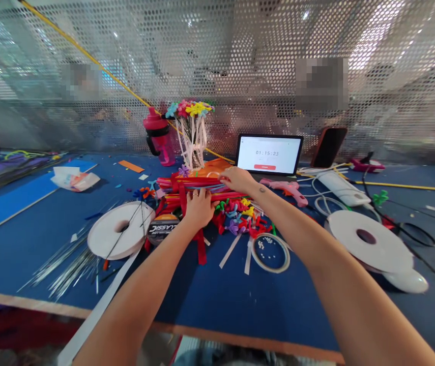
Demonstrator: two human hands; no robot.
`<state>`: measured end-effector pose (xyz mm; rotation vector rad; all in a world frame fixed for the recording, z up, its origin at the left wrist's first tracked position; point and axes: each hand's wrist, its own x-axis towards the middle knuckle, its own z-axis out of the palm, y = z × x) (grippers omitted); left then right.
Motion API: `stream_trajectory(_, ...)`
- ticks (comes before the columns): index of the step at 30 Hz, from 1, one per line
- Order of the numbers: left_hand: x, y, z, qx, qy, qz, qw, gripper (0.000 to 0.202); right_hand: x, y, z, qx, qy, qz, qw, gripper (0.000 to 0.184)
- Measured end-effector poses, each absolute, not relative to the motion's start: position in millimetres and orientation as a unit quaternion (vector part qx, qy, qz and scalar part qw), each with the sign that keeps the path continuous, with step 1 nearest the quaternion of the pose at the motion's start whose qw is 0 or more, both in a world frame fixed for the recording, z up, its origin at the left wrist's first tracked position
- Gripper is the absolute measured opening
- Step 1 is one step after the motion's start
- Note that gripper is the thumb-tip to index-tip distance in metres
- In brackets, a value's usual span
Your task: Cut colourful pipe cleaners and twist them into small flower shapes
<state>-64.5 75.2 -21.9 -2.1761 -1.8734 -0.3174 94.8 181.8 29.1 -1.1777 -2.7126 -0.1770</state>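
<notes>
Red and coloured stem bundle point(171, 187) sits past the middle of the surface point(217, 305), nearer the far edge than the near one, long axis side to side, roughly along the near edge. Left hand point(200, 207) is palm down at the bundle's near side, fingers pointing to the far edge, across the axis; fingers bent and a little apart, thumb out to the right, touching the stems, but can't tell if that grip has hold of any. Right hand point(238, 180) is over the bundle's right part, farther from the near edge, fingers curled in, tips close together by a pale loop point(213, 174); can't tell from here whether it's pinched. Both hands about equally near, bundle right under them. A red strip point(201, 249) hangs out toward the near edge; bent coloured pieces point(234, 218) are heaped just right of the left hand. Rest of the surface: white spool point(105, 239) toward the left edge, thin wires point(72, 264) beside it, another spool point(387, 254) to the right, pink glue gun point(289, 190), lit tablet point(268, 152) near the far edge. Holed metal screen point(217, 40) behind, blurred people beyond.
</notes>
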Motion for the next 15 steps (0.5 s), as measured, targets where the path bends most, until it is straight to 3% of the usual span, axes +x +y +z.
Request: stream_trajectory(15, -69, 78, -21, -0.756, -0.635, -0.106, 0.12, 0.046, 141, 175, 26, -0.377, -0.921, -0.038, 0.089, 0.031)
